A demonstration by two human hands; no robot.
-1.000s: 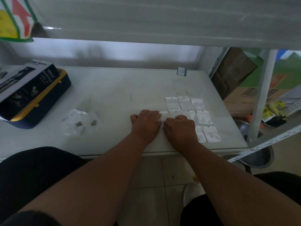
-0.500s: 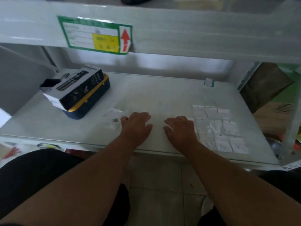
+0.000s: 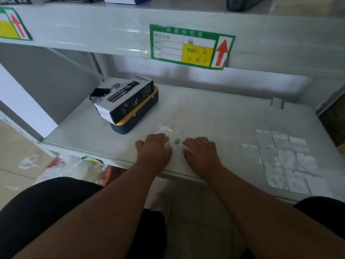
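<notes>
**Closing in on loose bags**

Working low on shelf (image 3: 214, 116) with left hand (image 3: 155, 148) and right hand (image 3: 201, 154), both palm-down, knuckles up, near the front edge. Finding bags (image 3: 169, 132) in a crumpled little heap at 12 o'clock of the gap between the hands, touching the left fingertips and just beside the right ones. With fingers bent on both sides and tips hidden under the knuckles, cannot tell whether pinching film or merely resting on it. Spotting a small dark part (image 3: 177, 141) inside the nearest bag.

Judging the film very light, limp, slick and crinkly, likely to skid on the smooth shelf or fold when pushed. Not fragile, though apt to cling to a neighbour. Best taken by pinching a free corner or top edge between thumb and forefinger, away from the part, peeling one off the heap at a time.

Leaving grid (image 3: 285, 159) of flat bags at 3 o'clock of the right hand, well apart, and box (image 3: 127, 98) at 11 o'clock of the left.
</notes>
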